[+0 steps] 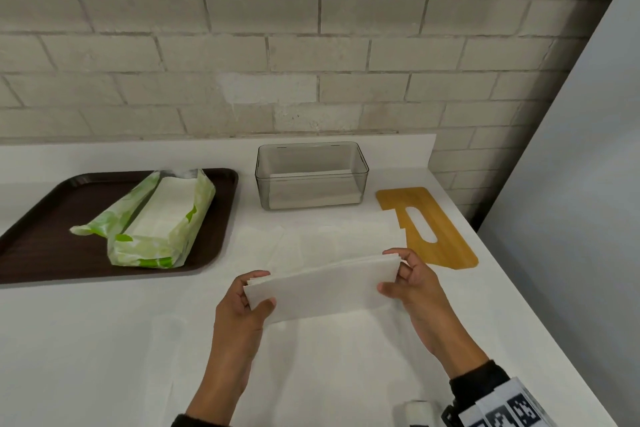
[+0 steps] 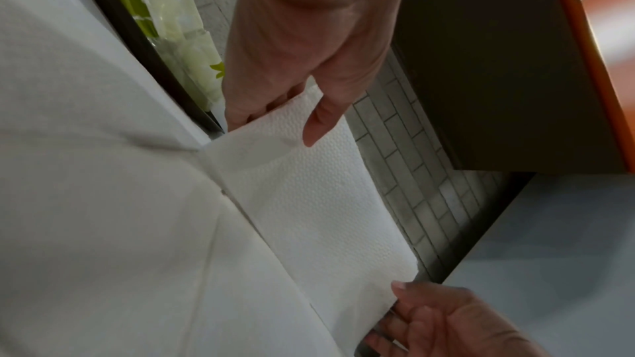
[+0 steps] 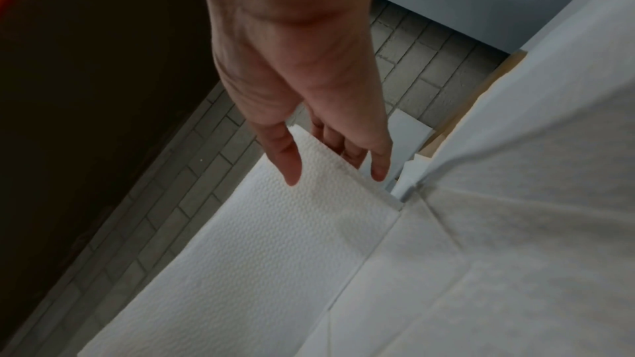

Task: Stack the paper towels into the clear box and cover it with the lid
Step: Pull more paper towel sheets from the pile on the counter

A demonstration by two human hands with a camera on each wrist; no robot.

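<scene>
I hold a stack of folded white paper towels [image 1: 322,282] just above the counter, standing on its long edge. My left hand [image 1: 258,289] pinches its left end between thumb and fingers, and my right hand [image 1: 394,270] pinches its right end. The left wrist view shows the left hand [image 2: 274,118] on the embossed towels [image 2: 309,186], with the right hand [image 2: 412,316] at the far end. In the right wrist view, the right hand [image 3: 326,164] has its thumb on the front of the towels [image 3: 257,240]. The clear box [image 1: 311,177] stands behind, with some towels at its bottom. The wooden lid [image 1: 429,229] lies flat to its right.
A dark brown tray [image 1: 34,218] at the left carries an opened green-and-white towel package [image 1: 162,218]. Unfolded white sheets [image 1: 329,357] lie flat on the white counter under and behind my hands. The counter edge runs diagonally at the right. A brick wall backs the counter.
</scene>
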